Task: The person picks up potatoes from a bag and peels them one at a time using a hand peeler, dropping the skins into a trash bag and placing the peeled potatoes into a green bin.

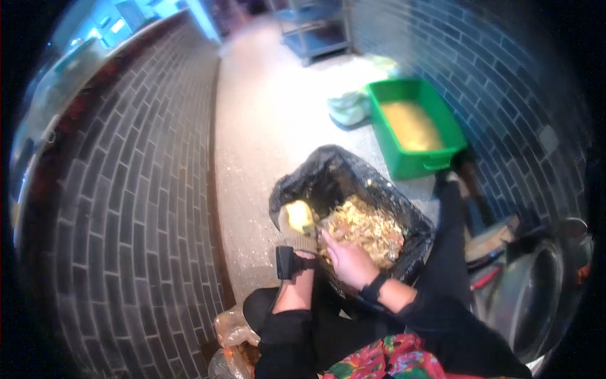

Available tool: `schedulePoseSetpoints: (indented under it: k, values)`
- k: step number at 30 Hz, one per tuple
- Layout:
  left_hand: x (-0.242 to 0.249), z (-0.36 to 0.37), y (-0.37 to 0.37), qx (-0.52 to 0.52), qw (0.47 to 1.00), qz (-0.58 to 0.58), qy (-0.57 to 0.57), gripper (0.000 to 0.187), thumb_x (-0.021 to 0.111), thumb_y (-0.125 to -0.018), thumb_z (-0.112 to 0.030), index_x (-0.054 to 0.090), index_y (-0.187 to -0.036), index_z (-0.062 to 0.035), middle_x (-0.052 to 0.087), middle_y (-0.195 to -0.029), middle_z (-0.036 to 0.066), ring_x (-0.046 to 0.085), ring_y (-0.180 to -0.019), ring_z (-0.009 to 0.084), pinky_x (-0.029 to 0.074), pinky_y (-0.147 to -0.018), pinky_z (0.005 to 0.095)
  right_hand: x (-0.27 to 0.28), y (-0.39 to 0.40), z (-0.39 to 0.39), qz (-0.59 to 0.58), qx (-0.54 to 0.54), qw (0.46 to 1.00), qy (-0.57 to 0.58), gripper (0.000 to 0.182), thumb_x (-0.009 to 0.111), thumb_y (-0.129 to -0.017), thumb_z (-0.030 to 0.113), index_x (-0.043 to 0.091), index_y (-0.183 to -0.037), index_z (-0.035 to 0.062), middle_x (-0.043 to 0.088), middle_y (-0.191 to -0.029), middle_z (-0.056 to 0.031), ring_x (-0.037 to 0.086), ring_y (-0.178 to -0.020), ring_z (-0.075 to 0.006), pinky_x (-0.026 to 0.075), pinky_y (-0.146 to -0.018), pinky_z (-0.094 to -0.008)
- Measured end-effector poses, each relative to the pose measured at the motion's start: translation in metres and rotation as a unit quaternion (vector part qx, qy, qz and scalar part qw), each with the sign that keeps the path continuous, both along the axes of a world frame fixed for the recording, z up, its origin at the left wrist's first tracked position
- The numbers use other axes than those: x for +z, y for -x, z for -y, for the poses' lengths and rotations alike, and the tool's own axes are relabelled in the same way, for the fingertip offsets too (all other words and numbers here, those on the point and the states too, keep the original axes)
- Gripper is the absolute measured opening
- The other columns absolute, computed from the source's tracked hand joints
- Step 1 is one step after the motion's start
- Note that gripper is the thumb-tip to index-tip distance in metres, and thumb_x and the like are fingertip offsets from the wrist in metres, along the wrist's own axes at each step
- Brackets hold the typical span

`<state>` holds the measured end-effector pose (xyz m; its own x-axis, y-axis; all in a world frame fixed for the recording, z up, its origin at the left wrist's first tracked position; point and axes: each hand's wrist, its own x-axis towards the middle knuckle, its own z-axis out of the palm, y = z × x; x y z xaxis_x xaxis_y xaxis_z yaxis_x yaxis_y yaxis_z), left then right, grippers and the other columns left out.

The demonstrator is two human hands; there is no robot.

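Note:
My left hand, in a pale glove with a ribbed cuff, is closed around a yellow, peeled-looking piece at the left edge of a bin lined with a black bag. Close to its right, my bare right hand reaches over the bin with its fingers together; anything between them is too small to make out. Beneath and beyond the hands, the bin holds a heap of pale yellow and brownish peelings.
Beyond the bin, a green tub holds yellowish contents, beside a whitish bag. A metal rack stands farther back. Brick walls flank the floor. Plastic bags lie lower left; a large metal pot is at right.

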<state>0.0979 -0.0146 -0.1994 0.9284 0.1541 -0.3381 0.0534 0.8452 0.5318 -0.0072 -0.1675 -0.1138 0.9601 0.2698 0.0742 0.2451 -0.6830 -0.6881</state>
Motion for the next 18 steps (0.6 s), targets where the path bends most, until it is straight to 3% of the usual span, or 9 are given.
schedulePoseSetpoints:
  k: [4,7,9,12,18]
  values:
    - [0.007,0.004,0.003,0.05,0.998,-0.014,0.048,0.047,0.053,-0.088,-0.054,0.062,-0.095,-0.009,0.066,-0.074,0.01,0.065,-0.061,0.0255,0.055,-0.054,0.0364,0.0,0.016,-0.01,-0.087,-0.004,0.996,-0.012,0.045,0.05,-0.096,0.023,0.046,-0.14,0.0144,0.064,-0.077,-0.0248,0.063,-0.07,-0.0415,0.051,-0.065,-0.0503]
    - [0.017,0.009,0.007,0.066,0.998,-0.017,0.017,0.049,0.053,-0.088,-0.055,0.062,-0.096,-0.0074,0.066,-0.075,0.011,0.065,-0.061,0.0262,0.055,-0.055,0.0364,-0.007,0.018,-0.005,-0.062,-0.007,0.996,-0.06,0.044,0.05,-0.096,0.024,0.046,-0.14,0.016,0.064,-0.081,-0.0259,0.063,-0.072,-0.0423,0.051,-0.067,-0.0491]
    - [0.031,0.013,0.011,0.003,0.999,-0.035,0.019,0.05,0.053,-0.089,-0.054,0.062,-0.099,-0.0055,0.066,-0.078,0.011,0.065,-0.063,0.0272,0.056,-0.057,0.0377,-0.006,0.014,0.005,-0.071,0.001,0.996,-0.056,0.044,0.049,-0.097,0.025,0.046,-0.14,0.0165,0.064,-0.082,-0.0259,0.063,-0.072,-0.0425,0.05,-0.068,-0.0491]
    - [0.028,0.019,0.009,-0.021,0.999,-0.013,0.035,0.049,0.053,-0.09,-0.052,0.061,-0.101,-0.0052,0.066,-0.081,0.012,0.065,-0.065,0.0277,0.057,-0.059,0.0387,0.005,0.009,0.018,-0.113,0.008,0.993,-0.018,0.044,0.047,-0.097,0.026,0.046,-0.14,0.0168,0.063,-0.082,-0.026,0.063,-0.074,-0.0421,0.049,-0.069,-0.049]
    - [0.035,0.025,0.018,-0.043,0.998,0.002,0.049,0.043,0.053,-0.092,-0.048,0.061,-0.103,-0.0072,0.066,-0.084,0.01,0.065,-0.069,0.026,0.057,-0.061,0.0383,0.012,0.013,0.026,-0.139,0.032,0.99,0.02,0.045,0.041,-0.099,0.031,0.042,-0.143,0.0201,0.065,-0.097,-0.0265,0.064,-0.087,-0.0418,0.05,-0.078,-0.0494]
